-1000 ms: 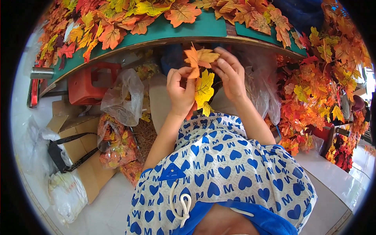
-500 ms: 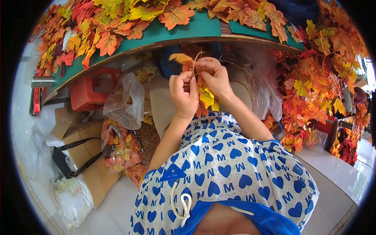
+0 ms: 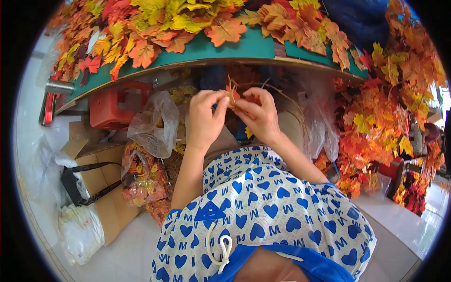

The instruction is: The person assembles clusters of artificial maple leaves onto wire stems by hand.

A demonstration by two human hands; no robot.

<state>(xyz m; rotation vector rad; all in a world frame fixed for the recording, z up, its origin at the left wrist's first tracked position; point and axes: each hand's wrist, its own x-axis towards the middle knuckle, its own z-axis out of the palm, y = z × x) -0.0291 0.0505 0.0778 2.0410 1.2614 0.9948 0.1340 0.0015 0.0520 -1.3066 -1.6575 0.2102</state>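
Over my lap, just below the table's front edge, both hands meet around a thin brown vine [image 3: 295, 102]. My left hand [image 3: 206, 117] pinches it between thumb and forefinger. Beside it, my right hand [image 3: 259, 115] has its fingers curled onto the same spot. A short twig end sticks up between the hands, with a bit of an orange artificial leaf [image 3: 233, 95] next to it. Rightward, the rest of the vine loops down in a bare curve. A small yellow leaf [image 3: 249, 132] shows under my right hand. My fingers partly hide the exact point of grip.
Artificial maple leaves [image 3: 225, 32] are heaped on the green-topped table [image 3: 244, 47]. Leaf garlands [image 3: 366, 122] hang at the right. Leftward are a red stool [image 3: 110, 107], a clear plastic bag [image 3: 155, 124], a bag of leaves [image 3: 145, 176] and a cardboard box [image 3: 110, 211].
My left hand has shifted left and slightly down. The large yellow-orange leaf above it and the leaves hanging between my hands are largely out of sight. The view has tilted slightly.
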